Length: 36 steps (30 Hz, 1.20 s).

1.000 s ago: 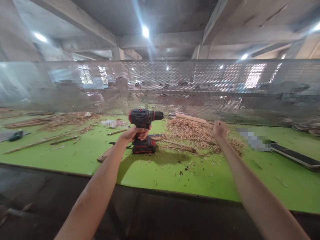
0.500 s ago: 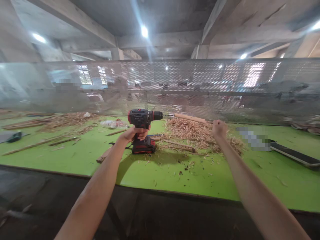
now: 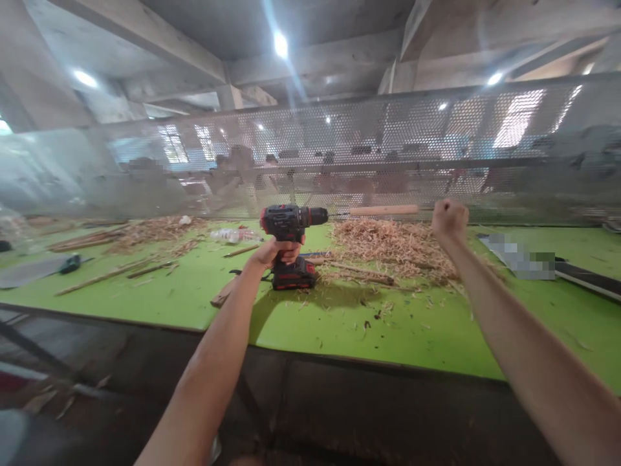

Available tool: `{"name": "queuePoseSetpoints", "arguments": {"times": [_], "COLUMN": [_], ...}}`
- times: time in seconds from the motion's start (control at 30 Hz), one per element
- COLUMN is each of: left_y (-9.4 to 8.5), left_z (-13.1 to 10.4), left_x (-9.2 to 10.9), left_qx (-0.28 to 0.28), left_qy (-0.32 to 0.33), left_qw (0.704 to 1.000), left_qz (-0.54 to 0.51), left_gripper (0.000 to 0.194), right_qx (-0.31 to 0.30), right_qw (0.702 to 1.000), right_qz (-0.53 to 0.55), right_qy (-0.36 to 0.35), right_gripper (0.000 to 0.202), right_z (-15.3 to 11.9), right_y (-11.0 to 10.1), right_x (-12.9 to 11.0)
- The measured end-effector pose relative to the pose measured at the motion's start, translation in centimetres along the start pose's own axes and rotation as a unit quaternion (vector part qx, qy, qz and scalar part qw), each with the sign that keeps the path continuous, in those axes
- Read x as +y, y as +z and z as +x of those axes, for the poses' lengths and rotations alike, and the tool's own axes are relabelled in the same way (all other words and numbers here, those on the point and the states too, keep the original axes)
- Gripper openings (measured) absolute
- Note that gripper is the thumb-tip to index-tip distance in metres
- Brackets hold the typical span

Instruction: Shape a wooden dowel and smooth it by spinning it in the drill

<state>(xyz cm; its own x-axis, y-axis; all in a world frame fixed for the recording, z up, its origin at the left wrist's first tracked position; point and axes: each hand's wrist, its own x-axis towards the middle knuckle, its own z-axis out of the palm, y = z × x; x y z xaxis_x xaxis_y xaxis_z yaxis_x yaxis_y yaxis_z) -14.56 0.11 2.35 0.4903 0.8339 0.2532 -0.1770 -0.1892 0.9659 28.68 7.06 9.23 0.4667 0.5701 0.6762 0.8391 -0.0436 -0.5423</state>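
My left hand is wrapped round the handle of a black and red cordless drill, held upright over the green table with its chuck facing right. A thin dark bit runs from the chuck to a pale wooden rod, which lies almost level above a heap of wood shavings. Beyond the rod's right end, my right hand is closed in a fist. A faint thin line shows between rod and fist; what the fingers hold is hidden.
Thin sticks and more shavings lie on the left of the green table, near a clear plastic bottle. A long dark object lies at right. A perforated screen stands along the back.
My right hand has risen and moved right, and the wooden rod has gone from sloping down to nearly level. My left hand still grips the drill. The view has shifted and tilted slightly.
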Motion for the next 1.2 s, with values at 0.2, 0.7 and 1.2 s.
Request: {"name": "queuePoseSetpoints", "arguments": {"times": [0.2, 0.7, 1.2], "left_y": [0.0, 0.0, 0.4], "left_z": [0.3, 0.2, 0.2], "left_x": [-0.1, -0.1, 0.1], "left_qx": [0.000, -0.001, 0.003], "left_qy": [-0.003, -0.007, 0.006], "left_qw": [1.000, 1.000, 1.000], "left_qz": [-0.009, -0.019, -0.017], "left_gripper": [0.044, 0.042, 0.039], "right_qx": [0.021, -0.095, -0.128], "right_qw": [0.998, 0.993, 0.988], "right_qz": [-0.049, -0.068, 0.024], "right_qy": [-0.031, -0.032, -0.079], "right_gripper": [0.036, 0.028, 0.040], "right_z": [2.3, 0.6, -4.4], "right_y": [-2.5, -3.2, -2.5], "right_x": [-2.9, -4.1, -7.9]}}
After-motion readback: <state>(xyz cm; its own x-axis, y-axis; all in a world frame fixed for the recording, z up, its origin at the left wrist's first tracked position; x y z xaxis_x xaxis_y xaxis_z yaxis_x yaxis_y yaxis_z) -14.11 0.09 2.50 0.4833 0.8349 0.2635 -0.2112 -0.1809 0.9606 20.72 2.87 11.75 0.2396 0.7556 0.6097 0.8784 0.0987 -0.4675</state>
